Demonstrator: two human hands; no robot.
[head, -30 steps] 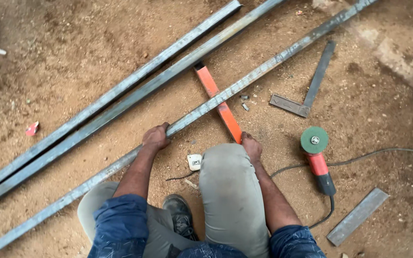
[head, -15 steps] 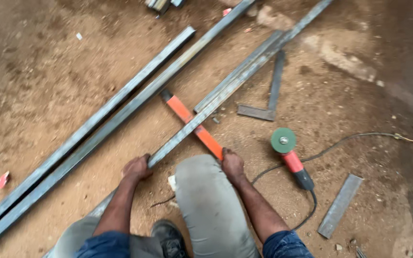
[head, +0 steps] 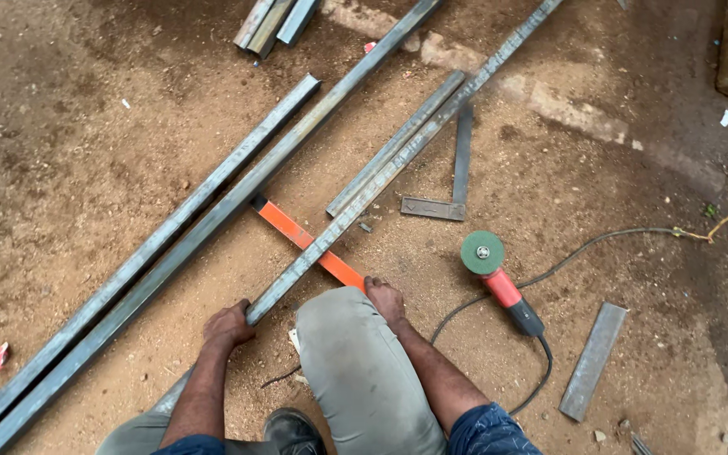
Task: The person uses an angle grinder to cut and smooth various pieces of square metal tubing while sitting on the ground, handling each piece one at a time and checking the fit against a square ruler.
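Observation:
I crouch over a long grey steel tube [head: 398, 160] that runs diagonally from lower left to upper right across the dirt floor. My left hand [head: 227, 327] is closed around the tube near my knee. My right hand [head: 383, 298] rests on the near end of an orange spirit level [head: 307, 243], which lies under the tube and crosses it. My grey-trousered knee [head: 355, 362] sits between both hands and hides part of the right hand's fingers.
Two more long steel tubes [head: 212, 211] lie parallel at the left. A shorter bar [head: 393, 145], a steel try square [head: 452, 190], an angle grinder [head: 499, 278] with a green disc and black cord, and a flat steel offcut [head: 593, 361] lie at the right.
The view has shifted up and away, showing more floor beyond. The held tube looks pulled toward me, with its far part now beside the shorter bar. Both hands keep their places.

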